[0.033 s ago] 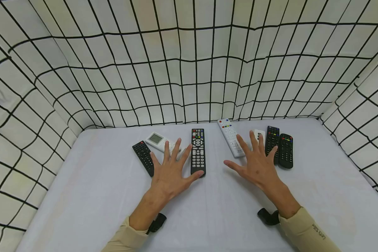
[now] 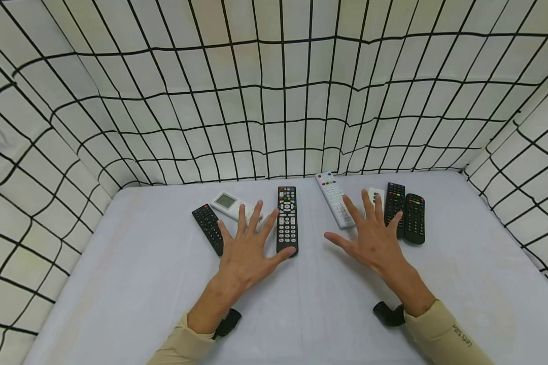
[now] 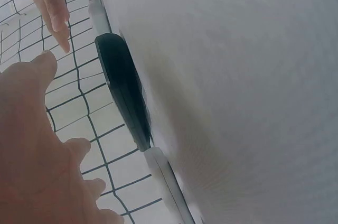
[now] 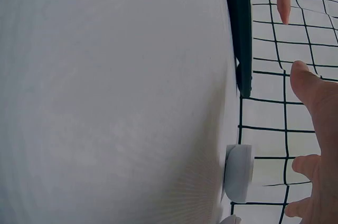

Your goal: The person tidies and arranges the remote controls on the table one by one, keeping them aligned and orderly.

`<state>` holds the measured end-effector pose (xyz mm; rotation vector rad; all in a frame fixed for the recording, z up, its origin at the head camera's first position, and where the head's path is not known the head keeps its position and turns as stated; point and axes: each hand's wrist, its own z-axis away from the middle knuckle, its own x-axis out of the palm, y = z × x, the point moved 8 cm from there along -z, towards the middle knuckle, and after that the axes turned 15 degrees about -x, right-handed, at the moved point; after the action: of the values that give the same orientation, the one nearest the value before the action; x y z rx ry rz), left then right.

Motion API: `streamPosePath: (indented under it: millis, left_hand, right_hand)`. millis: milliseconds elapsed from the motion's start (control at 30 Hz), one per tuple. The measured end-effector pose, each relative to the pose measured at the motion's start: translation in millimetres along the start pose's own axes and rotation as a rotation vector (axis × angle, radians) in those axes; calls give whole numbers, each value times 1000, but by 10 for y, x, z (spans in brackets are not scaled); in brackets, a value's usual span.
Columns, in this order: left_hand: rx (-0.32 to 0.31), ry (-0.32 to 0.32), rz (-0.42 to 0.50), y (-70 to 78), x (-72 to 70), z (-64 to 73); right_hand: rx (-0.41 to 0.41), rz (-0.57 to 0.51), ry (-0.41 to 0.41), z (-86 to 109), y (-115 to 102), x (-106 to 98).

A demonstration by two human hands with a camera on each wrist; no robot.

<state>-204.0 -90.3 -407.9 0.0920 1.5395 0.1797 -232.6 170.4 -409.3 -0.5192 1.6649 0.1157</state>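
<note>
My left hand (image 2: 246,256) hovers over the table with fingers spread and holds nothing. Left of it lies a black remote control (image 2: 206,225), its lower end partly behind the hand. A white air-conditioner remote (image 2: 230,204) with a small screen is partly covered by the fingertips. Under the thumb tip in the head view is a long black remote (image 2: 287,218). My right hand (image 2: 375,243), likewise spread and holding nothing, is near a light grey remote (image 2: 333,197). Its fingers partly hide a small white remote (image 2: 375,192). In the left wrist view a gap shows between hand (image 3: 37,150) and remotes.
Two more black remotes, a rectangular one (image 2: 395,200) and a rounded one (image 2: 414,218), lie side by side on the right. A white cloth covers the table (image 2: 118,263). Black netting (image 2: 283,101) over white walls encloses the back and both sides.
</note>
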Motion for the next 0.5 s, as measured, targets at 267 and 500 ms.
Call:
streamPosePath:
  millis: [267,500]
  left_hand:
    - [6,14,-2,-16,-14,-2]
    - [3,65,43,-83,-94,-34]
  right_hand:
    - [-10,-16,25,8,-12,3]
    - [-46,-86,77,-11,-85,-16]
